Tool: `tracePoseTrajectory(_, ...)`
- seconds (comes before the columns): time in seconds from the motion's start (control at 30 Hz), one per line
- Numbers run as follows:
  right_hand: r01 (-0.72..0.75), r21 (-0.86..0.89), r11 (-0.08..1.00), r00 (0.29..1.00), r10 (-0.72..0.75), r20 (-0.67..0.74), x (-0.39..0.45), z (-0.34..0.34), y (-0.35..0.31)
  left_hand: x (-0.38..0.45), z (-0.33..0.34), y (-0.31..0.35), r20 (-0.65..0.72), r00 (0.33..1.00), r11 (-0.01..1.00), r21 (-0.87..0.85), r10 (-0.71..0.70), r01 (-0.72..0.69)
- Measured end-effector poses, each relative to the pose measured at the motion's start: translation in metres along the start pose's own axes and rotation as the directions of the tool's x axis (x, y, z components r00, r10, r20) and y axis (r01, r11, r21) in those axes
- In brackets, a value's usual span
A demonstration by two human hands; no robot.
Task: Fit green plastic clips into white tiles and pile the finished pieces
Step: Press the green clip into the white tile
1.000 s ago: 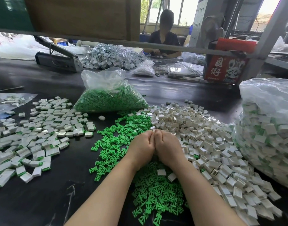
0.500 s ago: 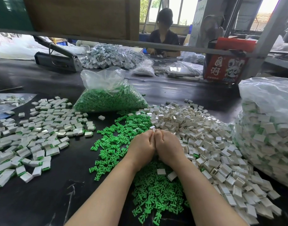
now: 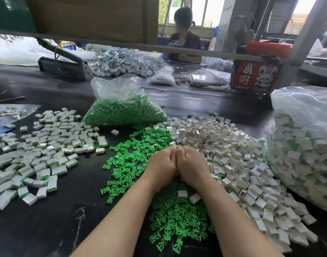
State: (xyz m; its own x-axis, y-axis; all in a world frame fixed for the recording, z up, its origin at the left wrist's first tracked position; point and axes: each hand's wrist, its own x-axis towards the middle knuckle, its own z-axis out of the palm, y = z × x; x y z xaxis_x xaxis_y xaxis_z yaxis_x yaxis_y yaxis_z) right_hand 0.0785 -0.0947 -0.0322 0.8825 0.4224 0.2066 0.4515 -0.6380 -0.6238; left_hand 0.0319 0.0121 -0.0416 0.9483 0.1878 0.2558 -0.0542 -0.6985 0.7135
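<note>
My left hand (image 3: 161, 164) and my right hand (image 3: 192, 166) are pressed knuckle to knuckle over the loose green clips (image 3: 133, 160), fingers curled inward. A sliver of a white tile (image 3: 175, 146) shows between the fingertips; the rest of it, and any clip in it, is hidden. A heap of empty white tiles (image 3: 223, 149) lies just right of my hands. The spread of finished pieces (image 3: 44, 145), white with green edges, covers the table's left side.
A clear bag of green clips (image 3: 122, 112) lies behind the loose clips. A big clear bag of finished pieces (image 3: 303, 145) stands at the right. The black table (image 3: 47, 229) is bare front left. A red box (image 3: 255, 75) and a person sit at the back.
</note>
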Motion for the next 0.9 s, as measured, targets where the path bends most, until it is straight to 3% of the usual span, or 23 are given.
tracePoseTrajectory(0.27,0.013,0.017,1.0,1.0,-0.012,-0.022,-0.003,-0.001,-0.002,0.001,-0.003,0.001,0.0,1.0,0.998,-0.055,0.003,-0.003)
tracePoseTrajectory(0.43,0.047,0.032,0.998,0.999,-0.047,-0.006,-0.005,-0.003,-0.005,0.001,-0.007,-0.001,0.016,1.0,0.974,-0.227,-0.022,0.025)
tracePoseTrajectory(0.67,0.078,0.144,0.987,0.996,-0.085,0.04,-0.005,-0.008,-0.01,-0.002,-0.017,0.002,0.089,0.991,0.823,-0.552,-0.104,0.136)
tracePoseTrajectory(0.9,0.155,0.099,0.983,0.986,-0.16,0.048,-0.005,-0.009,-0.008,0.001,-0.022,0.002,0.186,0.974,0.623,-0.748,-0.132,0.227)
